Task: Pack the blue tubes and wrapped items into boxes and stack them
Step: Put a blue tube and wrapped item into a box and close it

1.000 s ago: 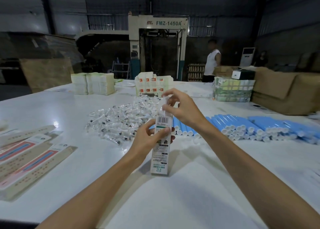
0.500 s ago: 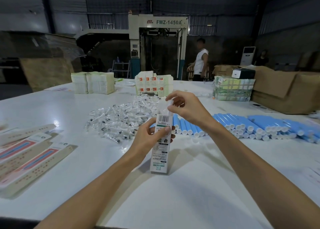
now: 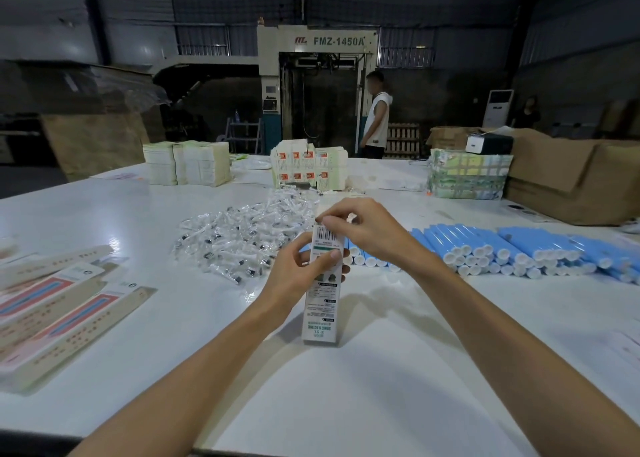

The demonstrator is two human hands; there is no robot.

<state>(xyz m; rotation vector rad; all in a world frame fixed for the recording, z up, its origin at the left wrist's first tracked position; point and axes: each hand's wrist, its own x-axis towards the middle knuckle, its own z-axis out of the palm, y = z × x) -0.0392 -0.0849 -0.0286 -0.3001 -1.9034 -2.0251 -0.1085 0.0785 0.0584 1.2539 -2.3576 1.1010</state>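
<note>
A narrow white printed box (image 3: 320,304) stands upright on the white table (image 3: 398,370), barcode near its top. My left hand (image 3: 304,273) grips its upper half from the left. My right hand (image 3: 360,228) pinches the flap at the box's top end. Behind the box lies a heap of clear wrapped items (image 3: 242,238). Rows of blue tubes (image 3: 502,249) with white caps stretch across the table to the right. What is inside the box is hidden.
Flat unfolded cartons (image 3: 62,311) lie at the left edge. Stacks of folded boxes (image 3: 188,162), a stack of red-marked boxes (image 3: 308,169) and a taped bundle (image 3: 467,176) stand at the back. Brown cardboard cartons (image 3: 571,176) sit far right. A person (image 3: 375,117) stands beyond the table.
My right hand has come down onto the top of the box and now pinches its flap. The person at the back has walked left.
</note>
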